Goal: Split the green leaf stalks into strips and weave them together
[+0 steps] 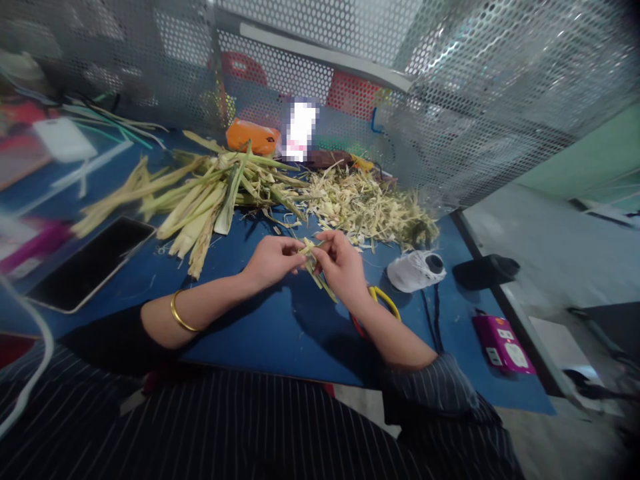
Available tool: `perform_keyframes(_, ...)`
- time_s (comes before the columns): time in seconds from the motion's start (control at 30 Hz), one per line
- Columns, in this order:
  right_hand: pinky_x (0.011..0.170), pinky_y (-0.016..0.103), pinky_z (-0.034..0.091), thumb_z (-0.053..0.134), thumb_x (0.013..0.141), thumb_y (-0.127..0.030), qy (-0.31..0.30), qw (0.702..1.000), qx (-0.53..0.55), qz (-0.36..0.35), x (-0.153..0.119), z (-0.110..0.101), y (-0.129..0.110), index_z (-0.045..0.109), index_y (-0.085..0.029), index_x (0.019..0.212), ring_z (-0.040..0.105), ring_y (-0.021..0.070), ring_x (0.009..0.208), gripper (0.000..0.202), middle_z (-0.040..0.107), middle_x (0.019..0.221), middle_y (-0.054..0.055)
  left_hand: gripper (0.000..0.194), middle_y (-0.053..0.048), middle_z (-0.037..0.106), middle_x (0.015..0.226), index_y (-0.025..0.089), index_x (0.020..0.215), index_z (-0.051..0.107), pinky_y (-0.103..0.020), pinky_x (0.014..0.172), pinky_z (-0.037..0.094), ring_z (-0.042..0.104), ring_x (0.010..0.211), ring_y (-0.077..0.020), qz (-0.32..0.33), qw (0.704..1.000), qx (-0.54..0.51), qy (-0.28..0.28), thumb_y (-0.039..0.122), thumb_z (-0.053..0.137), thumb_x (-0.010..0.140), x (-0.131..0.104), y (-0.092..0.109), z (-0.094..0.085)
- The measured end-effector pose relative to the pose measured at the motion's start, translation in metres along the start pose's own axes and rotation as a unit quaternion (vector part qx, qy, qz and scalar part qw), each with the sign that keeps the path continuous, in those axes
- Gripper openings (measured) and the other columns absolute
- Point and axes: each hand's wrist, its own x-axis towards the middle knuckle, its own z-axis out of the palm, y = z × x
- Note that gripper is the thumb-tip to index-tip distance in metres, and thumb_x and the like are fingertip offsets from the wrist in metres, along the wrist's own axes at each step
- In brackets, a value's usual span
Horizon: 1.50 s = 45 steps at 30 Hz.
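Over the middle of the blue table, my left hand point(276, 259) pinches one side of a small piece of pale green husk point(309, 246). My right hand point(339, 261) grips the same piece from the other side, and the fingertips of both hands nearly meet. Thin strips point(325, 287) hang down from it under my right hand. Beyond my left hand lies a bundle of long husk leaves point(193, 210). A heap of shredded strips point(367, 205) spreads behind my right hand. Yellow-and-red scissors point(386, 299) lie partly under my right forearm.
A dark phone point(95, 263) lies at the left. To the right are a white wrapped roll point(415, 271), a black cylinder point(485, 271) and a purple box point(504, 344). An orange packet point(253, 138) sits before the perforated metal screen point(320, 50) at the back.
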Motion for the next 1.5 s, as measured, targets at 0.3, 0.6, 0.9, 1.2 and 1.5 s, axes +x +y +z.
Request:
perform_keyframes(0.3,0.061,0.027,0.04,0.06,0.082,-0.028,0.013,0.988,-0.139,-0.06,0.0,-0.007,-0.001,0.067,-0.021,0.074,0.053,0.0143,0.065,0.013,0.056,0.068,0.0,0.014,0.001,0.064,0.056,0.018,0.068,0.072,-0.02,0.049,0.038,0.056,0.051,-0.0117,0.043,0.985,0.16,-0.041,0.021,0.058,0.072,-0.004,0.001,-0.002)
perform_keyframes(0.6,0.065,0.029,0.037,0.055,0.086,-0.022,0.066,0.967,-0.199,-0.147,-0.003,-0.002,-0.002,0.057,-0.02,0.07,0.05,0.0142,0.067,0.016,0.054,0.07,0.0,0.02,0.001,0.057,0.05,0.016,0.054,0.061,-0.021,0.047,0.037,0.051,0.045,-0.0101,0.028,0.959,0.15,-0.237,0.018,0.054,0.073,-0.004,0.007,-0.007)
perform_keyframes(0.9,0.067,0.03,0.04,0.052,0.09,-0.028,0.095,0.969,-0.175,-0.144,0.003,-0.004,0.005,0.054,-0.022,0.072,0.051,0.0156,0.07,0.019,0.054,0.071,0.001,0.018,-0.003,0.066,0.06,0.016,0.059,0.067,-0.02,0.045,0.038,0.054,0.047,-0.0093,-0.06,0.975,0.042,-0.211,0.027,0.063,0.073,-0.008,0.02,-0.002)
perform_keyframes(1.2,0.07,0.03,0.04,0.052,0.089,-0.026,0.057,0.973,-0.125,-0.183,-0.001,0.0,-0.002,0.056,-0.021,0.072,0.052,0.0151,0.071,0.018,0.056,0.072,0.001,0.02,-0.001,0.062,0.05,0.014,0.056,0.066,-0.02,0.046,0.04,0.055,0.045,-0.0106,-0.05,0.978,0.053,-0.198,0.027,0.066,0.071,-0.012,0.005,0.007)
perform_keyframes(1.5,0.061,0.026,0.041,0.062,0.082,-0.038,-0.038,0.999,0.033,0.009,0.014,-0.014,0.006,0.064,-0.019,0.072,0.052,0.0126,0.058,0.021,0.06,0.058,-0.002,0.021,-0.002,0.063,0.055,0.014,0.062,0.067,-0.02,0.05,0.043,0.054,0.048,-0.0088,-0.036,0.999,-0.018,-0.014,0.03,0.068,0.074,0.0,0.013,-0.007)
